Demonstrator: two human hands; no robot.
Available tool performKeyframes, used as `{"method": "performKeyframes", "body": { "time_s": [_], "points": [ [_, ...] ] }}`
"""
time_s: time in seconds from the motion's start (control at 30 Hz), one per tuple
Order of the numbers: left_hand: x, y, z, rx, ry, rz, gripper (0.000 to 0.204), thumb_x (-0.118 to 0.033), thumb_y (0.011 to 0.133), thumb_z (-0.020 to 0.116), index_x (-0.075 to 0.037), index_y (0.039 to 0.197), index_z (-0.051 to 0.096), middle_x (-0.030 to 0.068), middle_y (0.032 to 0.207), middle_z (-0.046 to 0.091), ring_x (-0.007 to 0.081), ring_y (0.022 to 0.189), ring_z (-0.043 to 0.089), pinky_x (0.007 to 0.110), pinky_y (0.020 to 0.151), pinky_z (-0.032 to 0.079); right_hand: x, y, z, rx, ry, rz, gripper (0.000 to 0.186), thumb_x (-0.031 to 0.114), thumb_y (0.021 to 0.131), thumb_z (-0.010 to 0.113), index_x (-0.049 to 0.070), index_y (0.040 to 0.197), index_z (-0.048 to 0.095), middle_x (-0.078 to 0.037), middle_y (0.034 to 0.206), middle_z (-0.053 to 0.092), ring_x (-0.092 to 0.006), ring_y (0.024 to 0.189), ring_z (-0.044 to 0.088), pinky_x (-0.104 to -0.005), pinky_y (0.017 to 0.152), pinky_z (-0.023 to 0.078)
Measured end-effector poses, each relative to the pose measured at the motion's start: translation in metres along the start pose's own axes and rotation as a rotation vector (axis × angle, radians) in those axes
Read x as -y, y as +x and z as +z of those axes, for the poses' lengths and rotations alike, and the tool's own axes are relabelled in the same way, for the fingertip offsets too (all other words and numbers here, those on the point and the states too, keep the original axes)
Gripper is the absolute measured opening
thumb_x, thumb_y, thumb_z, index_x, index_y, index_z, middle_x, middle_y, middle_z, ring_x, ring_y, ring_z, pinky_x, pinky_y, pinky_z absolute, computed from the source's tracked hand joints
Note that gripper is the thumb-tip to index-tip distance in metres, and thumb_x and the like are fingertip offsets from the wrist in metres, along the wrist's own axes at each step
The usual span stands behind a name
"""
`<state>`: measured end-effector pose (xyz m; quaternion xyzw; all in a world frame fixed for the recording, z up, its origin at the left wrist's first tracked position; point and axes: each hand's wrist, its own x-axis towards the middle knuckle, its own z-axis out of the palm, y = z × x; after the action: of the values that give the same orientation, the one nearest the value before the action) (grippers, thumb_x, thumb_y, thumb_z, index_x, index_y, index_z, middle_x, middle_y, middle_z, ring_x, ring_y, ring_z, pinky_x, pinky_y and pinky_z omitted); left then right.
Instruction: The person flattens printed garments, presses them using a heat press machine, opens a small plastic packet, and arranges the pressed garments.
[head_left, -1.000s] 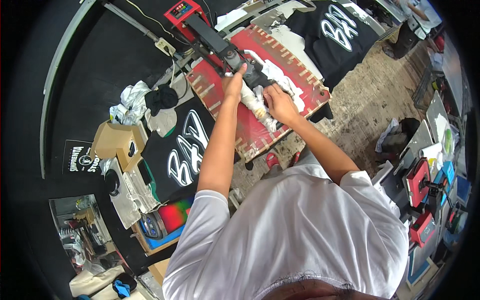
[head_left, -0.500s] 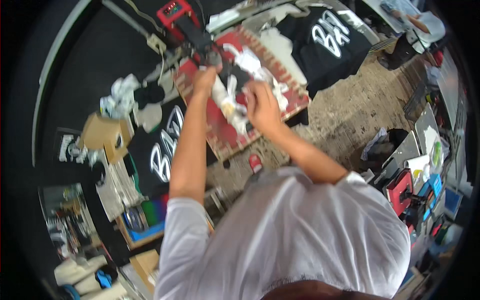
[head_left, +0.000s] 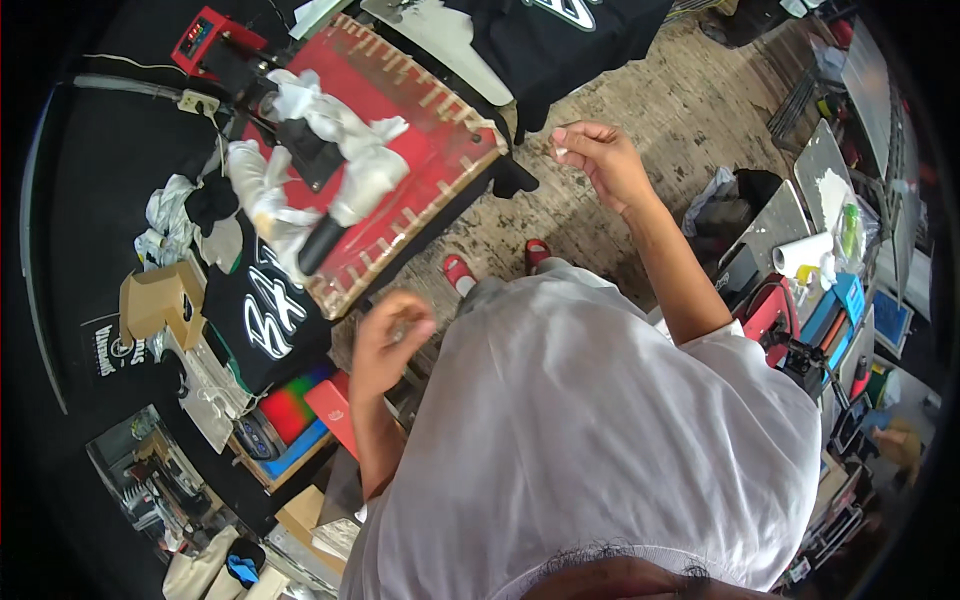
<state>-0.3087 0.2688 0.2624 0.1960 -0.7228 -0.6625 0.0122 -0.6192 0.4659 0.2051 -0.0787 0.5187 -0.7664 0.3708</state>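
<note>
My right hand (head_left: 600, 170) is raised right of the heat press, finger and thumb pinched on a small white scrap (head_left: 561, 151). My left hand (head_left: 392, 340) is below the press's front edge, loosely curled with fingers apart, slightly blurred, holding nothing I can see. The press has a red control box (head_left: 207, 45) and a red board (head_left: 425, 150) with tape strips along its edges. On it lie white wrapped bundles (head_left: 365, 185), crumpled cloth around a dark metal bar (head_left: 320, 240).
Black printed shirts (head_left: 270, 310) lie left and at the top. An open cardboard box (head_left: 150, 295) and a red slab (head_left: 337, 410) are at left. At right are a cluttered bench with a white roll (head_left: 800, 253) and other red machinery (head_left: 770, 310). Wooden floor (head_left: 590, 240) shows below me.
Both my hands have left the wrapped bundle: the left moved down toward me, the right out to the right. The view has turned, so the press now sits further left.
</note>
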Motion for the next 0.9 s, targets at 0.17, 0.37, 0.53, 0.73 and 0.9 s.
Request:
{"method": "performKeyframes", "body": {
  "time_s": [0.17, 0.37, 0.53, 0.73, 0.9],
  "points": [
    [0.001, 0.072, 0.076, 0.221, 0.121, 0.063, 0.017, -0.011, 0.085, 0.07, -0.001, 0.096, 0.061, 0.004, 0.085, 0.063, 0.0096, 0.08, 0.058, 0.026, 0.074, 0.048, -0.025, -0.007, 0.001, 0.033, -0.101, -0.054, 0.016, 0.0, 0.082, 0.069, -0.002, 0.097, 0.068, -0.009, 0.089, 0.069, -0.0147, 0.082, 0.065, -0.0262, 0.077, 0.053],
    [0.02, 0.124, 0.131, -0.311, 0.092, 0.338, 0.037, -0.011, 0.083, 0.071, 0.0, 0.116, 0.058, 0.0144, 0.11, 0.061, 0.0208, 0.087, 0.065, 0.031, 0.077, 0.052, -0.057, -0.03, 0.005, 0.008, -0.156, 0.107, 0.015, -0.001, 0.085, 0.065, -0.006, 0.099, 0.067, -0.012, 0.093, 0.068, -0.0186, 0.083, 0.066, -0.03, 0.078, 0.055],
    [0.032, 0.147, 0.143, -0.224, 0.193, 0.509, 0.028, -0.017, 0.09, 0.063, 0.0, 0.113, 0.061, 0.0168, 0.11, 0.062, 0.0278, 0.098, 0.063, 0.036, 0.085, 0.05, -0.07, -0.046, 0.001, 0.072, 0.171, 0.186, 0.019, 0.0, 0.087, 0.061, -0.007, 0.104, 0.064, -0.013, 0.101, 0.067, -0.0188, 0.089, 0.065, -0.0298, 0.082, 0.053],
    [0.015, 0.193, 0.173, -0.124, 0.046, 0.448, 0.032, -0.028, 0.095, 0.057, -0.002, 0.113, 0.06, 0.0174, 0.111, 0.063, 0.0312, 0.106, 0.06, 0.038, 0.092, 0.045, -0.068, -0.051, -0.004, -0.073, 0.242, 0.138, 0.026, -0.001, 0.088, 0.048, -0.006, 0.11, 0.061, -0.013, 0.106, 0.064, -0.0179, 0.095, 0.062, -0.0316, 0.086, 0.049],
    [0.007, 0.243, 0.204, -0.155, -0.075, 0.511, 0.036, -0.033, 0.098, 0.05, -0.002, 0.11, 0.062, 0.017, 0.112, 0.064, 0.031, 0.107, 0.06, 0.037, 0.094, 0.043, -0.032, -0.058, 0.006, -0.272, 0.393, -0.038, 0.032, 0.006, 0.088, 0.049, -0.007, 0.116, 0.058, -0.01, 0.108, 0.064, -0.0188, 0.101, 0.06, -0.034, 0.091, 0.044]
  ]
}}
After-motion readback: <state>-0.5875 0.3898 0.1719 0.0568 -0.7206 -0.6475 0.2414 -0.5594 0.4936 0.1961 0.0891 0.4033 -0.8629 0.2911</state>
